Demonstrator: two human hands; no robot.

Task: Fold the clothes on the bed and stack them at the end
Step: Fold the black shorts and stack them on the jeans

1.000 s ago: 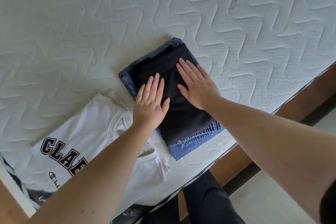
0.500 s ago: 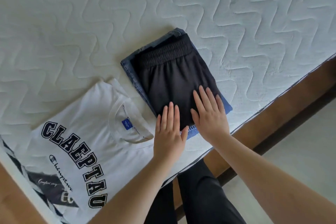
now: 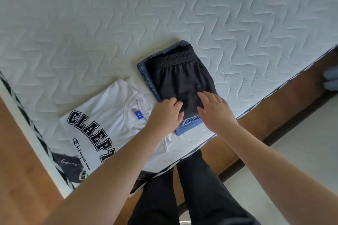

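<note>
Folded black shorts with an elastic waistband lie on top of folded blue jeans near the mattress's front edge. My left hand rests at the near left corner of the shorts, its fingers bent over the edge. My right hand lies on the near right part of the shorts with its fingers fairly straight. A white T-shirt with black "CLAEPT" lettering lies spread flat to the left of the stack, and my left forearm crosses over it.
The quilted white mattress stretches away behind the clothes. A wooden bed frame runs along the front and left edges. My legs in dark trousers stand against the frame on a pale floor.
Both hands have slid along the shorts toward me, from near the waistband to the near hem. My left fingers now bend at the corner.
</note>
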